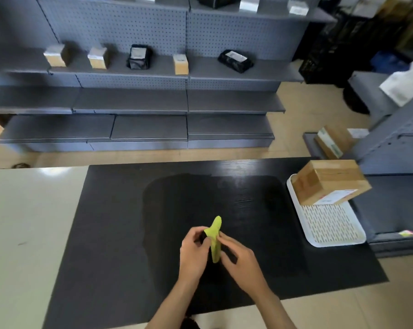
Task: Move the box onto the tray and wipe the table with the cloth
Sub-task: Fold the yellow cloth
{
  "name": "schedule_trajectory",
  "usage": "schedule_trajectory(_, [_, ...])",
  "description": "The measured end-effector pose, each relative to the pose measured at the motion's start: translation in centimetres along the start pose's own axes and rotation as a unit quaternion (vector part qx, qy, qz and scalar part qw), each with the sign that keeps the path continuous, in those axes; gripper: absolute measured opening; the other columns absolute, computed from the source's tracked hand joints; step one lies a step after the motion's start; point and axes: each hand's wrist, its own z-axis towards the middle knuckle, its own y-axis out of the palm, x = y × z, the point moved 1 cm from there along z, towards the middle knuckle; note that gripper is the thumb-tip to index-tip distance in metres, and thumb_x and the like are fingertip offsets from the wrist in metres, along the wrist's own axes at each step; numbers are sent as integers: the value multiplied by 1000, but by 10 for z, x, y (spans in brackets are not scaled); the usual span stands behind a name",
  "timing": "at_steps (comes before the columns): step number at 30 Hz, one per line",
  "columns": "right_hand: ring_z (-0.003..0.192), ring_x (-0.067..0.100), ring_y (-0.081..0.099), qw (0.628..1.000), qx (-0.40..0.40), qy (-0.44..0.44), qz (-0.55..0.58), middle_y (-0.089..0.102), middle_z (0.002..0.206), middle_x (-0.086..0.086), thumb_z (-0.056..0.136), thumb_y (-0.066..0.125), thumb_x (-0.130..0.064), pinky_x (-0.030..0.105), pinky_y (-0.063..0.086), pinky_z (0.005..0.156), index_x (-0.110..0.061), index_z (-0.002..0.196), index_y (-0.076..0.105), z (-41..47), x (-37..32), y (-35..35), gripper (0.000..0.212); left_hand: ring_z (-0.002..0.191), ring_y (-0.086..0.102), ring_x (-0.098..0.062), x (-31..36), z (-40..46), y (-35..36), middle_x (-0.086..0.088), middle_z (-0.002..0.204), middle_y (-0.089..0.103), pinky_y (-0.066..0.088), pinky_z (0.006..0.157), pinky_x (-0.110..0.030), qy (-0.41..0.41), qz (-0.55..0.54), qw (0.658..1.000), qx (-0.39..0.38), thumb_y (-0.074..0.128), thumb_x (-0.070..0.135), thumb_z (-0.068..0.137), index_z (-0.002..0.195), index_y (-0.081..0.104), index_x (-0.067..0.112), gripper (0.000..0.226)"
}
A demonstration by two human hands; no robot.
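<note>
Head view. Landmark: black table [120,233]. Both hands are above its near-centre area, working one yellow-green cloth [215,238] between them. Left hand [193,251] has its fingers curled round the cloth's left side, pinching it near the upper part; right hand [238,255] pinches the cloth's right edge with thumb and fingertips. Cloth is bunched into a narrow upright strip, one end pointing away from the person, the lower end hanging between the palms; whether it touches the table surface cannot be told. A darker, duller patch covers the middle of the table, from beyond the hands toward the far edge. White perforated tray [331,224] lies at the table's right edge. Cardboard box [329,181] sits on the tray's far end, turned at an angle, its corners overhanging the tray rim; a white label shows on its near side. Beyond the table's far edge, grey pegboard shelves [129,98] hold small cartons and black packages.
</note>
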Motion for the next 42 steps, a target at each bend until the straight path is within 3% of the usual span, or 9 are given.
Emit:
schedule_trajectory(4, [135,-9,48,983,90,97,127,54,146,-24,99,67,-17,31,44,118,-47,135,58,16,10,-19,47,102,70,-8,17,22,0,8,103,75,55,96,-36,36,-19,998,-52,67,4,91,104,71,25,25])
schedule_trajectory(11, [136,6,53,923,39,189,334,55,150,-8,97,70,-34,38,44,114,-58,154,31,34,18,-45,73,106,70,-17,52,38,17,1,112,74,53,83,-27,29,-48,985,-163,65,3,93,113,69,23,28])
schedule_trajectory(16, [129,24,65,894,27,155,419,69,134,10,103,60,-16,49,49,112,-60,152,31,39,34,-68,72,103,68,-17,62,46,44,-1,113,74,54,93,-44,-3,-35,975,-221,63,11,97,122,66,32,33])
schedule_trajectory(20, [125,32,66,870,40,151,467,70,132,11,98,62,-1,59,51,107,-53,148,44,37,61,-98,74,104,68,-18,69,47,80,-6,116,73,54,92,-43,-27,-52,974,-219,61,11,99,125,70,31,34])
schedule_trajectory(23, [117,33,69,877,38,152,454,70,125,15,95,66,0,56,56,101,-46,145,48,36,92,-134,70,111,70,-23,69,52,117,-3,117,75,56,93,-45,-54,-62,978,-193,60,13,99,108,77,16,20])
schedule_trajectory(26, [106,31,68,907,37,150,391,68,117,16,93,71,-6,48,56,87,-36,135,57,36,128,-182,53,96,70,-18,61,53,165,0,110,75,60,86,-45,-67,-20,983,-172,58,14,101,103,77,15,19])
schedule_trajectory(31, [116,28,67,941,50,147,300,73,115,-4,96,71,-11,44,56,97,-25,104,76,34,200,-258,17,102,71,-11,45,49,260,8,114,74,60,84,-32,-67,10,980,-189,71,11,93,105,77,25,20])
schedule_trajectory(35, [116,23,68,936,88,174,294,73,123,-5,95,73,-9,46,59,99,-30,105,80,25,249,-300,24,97,72,-13,31,46,331,0,107,76,56,79,-23,-51,42,983,-172,81,2,80,99,80,22,27])
schedule_trajectory(42, [123,-4,57,971,70,151,171,63,132,-10,92,60,9,16,51,94,-41,115,72,34,311,-350,56,99,70,-5,3,61,421,9,111,73,55,86,-17,-5,143,983,-115,76,4,85,110,78,24,32])
